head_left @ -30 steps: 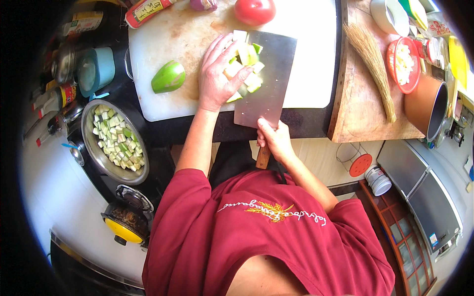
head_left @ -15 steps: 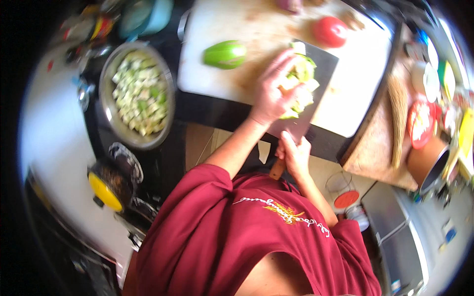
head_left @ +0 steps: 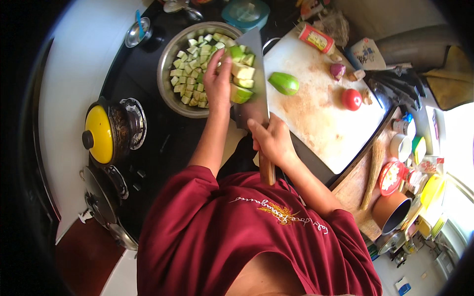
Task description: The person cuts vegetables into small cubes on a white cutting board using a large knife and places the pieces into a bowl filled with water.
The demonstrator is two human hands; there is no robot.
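My right hand [head_left: 272, 137] is closed around the wooden handle of a cleaver [head_left: 257, 106], its broad blade reaching over the right rim of a steel bowl [head_left: 196, 113]. Chunks of a green-skinned, pale-fleshed vegetable [head_left: 243, 72] rest on the blade. My left hand [head_left: 218, 81] curls against their left side, its fingers partly hidden, and holds them there. Below, the bowl holds many diced pieces [head_left: 192, 74] of what looks like the same vegetable. An uncut-looking green piece [head_left: 284, 83] lies on the white cutting board [head_left: 316, 123], right of the blade.
On the board are a tomato [head_left: 351, 99], a purple onion [head_left: 337, 71] and a red-labelled container [head_left: 316, 39]. A yellow-lidded pot [head_left: 100, 133] stands on the stove at left. To the right, a wooden board [head_left: 345, 192] bears a small straw brush [head_left: 374, 172].
Both hands have moved left with the cleaver and the chunks, from over the cutting board to the steel bowl. The view has also shifted left.
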